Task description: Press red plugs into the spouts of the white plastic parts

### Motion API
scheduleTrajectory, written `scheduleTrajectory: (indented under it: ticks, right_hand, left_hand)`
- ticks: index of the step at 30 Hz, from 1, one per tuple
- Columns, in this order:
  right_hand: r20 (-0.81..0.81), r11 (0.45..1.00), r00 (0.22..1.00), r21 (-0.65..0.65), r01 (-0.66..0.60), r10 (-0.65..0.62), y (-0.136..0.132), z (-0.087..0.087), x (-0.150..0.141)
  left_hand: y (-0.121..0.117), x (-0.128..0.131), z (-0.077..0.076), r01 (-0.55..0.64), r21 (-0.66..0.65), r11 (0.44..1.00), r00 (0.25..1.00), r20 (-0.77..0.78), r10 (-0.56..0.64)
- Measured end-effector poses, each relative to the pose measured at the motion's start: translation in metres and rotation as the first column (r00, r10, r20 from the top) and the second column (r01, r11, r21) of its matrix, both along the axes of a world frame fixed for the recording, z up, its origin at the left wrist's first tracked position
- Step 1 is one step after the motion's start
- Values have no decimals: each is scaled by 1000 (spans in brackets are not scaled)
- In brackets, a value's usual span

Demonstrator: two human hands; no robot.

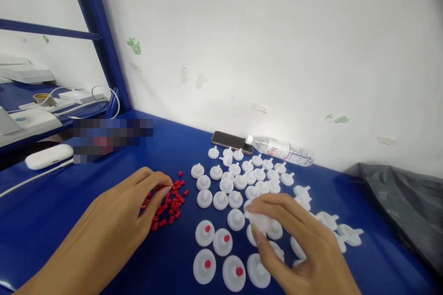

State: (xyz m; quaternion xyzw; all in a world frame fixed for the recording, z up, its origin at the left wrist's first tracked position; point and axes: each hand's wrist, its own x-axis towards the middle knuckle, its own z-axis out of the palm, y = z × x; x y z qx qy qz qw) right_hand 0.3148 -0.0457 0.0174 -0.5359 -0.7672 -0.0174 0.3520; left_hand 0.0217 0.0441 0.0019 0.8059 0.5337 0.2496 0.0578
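Note:
My left hand is over a loose pile of small red caps, thumb and forefinger pinched together. Whatever is between those fingertips is hidden. Between the thumb and fingers of my right hand is a white round plastic disc with a short spout, tilted just above the others. Beneath and around that hand lie several similar white discs, spouts pointing various ways. At the near side, several white discs stand spout up with a red cap on each spout; an uncapped one sits beside them.
A dark phone and a clear plastic bottle lie at the back by the white wall. A grey plastic bag is at the right edge of the blue table. On the left are a white case and cable.

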Motion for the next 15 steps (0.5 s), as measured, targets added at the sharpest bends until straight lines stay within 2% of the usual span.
scheduleTrajectory:
  ticks: [3, 8, 12, 15]
  right_hand:
    - [42, 999, 999, -23, -30, 31, -1, -4, 2]
    - [66, 990, 996, -134, -50, 60, -1, -4, 6]
    - [104, 987, 992, -151, -60, 77, -1, -3, 5]
    - [94, 981, 991, -175, -83, 100, -1, -4, 4]
  left_hand:
    - [5, -2, -7, 16, -13, 1000, 1000, -16, -16]
    - [12, -3, -12, 46, -35, 998, 997, -55, -48]
    - [15, -3, -17, 65, -9, 998, 995, -69, -65]
    - [12, -3, -14, 81, 37, 996, 995, -65, -79]
